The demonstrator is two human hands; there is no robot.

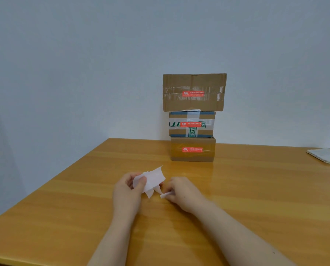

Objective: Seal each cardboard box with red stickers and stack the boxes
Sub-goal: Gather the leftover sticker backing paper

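— Hands?
— Left hand [127,191] over the middle of the table [74,208], thumb and curled fingers pinching crumpled white paper [153,179]. Right hand [181,194] close beside it, back up, pinching a small white strip [165,195].
— Boxes?
— Three boxes [194,83] stacked at the table's far edge, against the wall, a red sticker [192,93] on each front.

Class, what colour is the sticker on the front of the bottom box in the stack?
The sticker is red with white print, seen in the head view.
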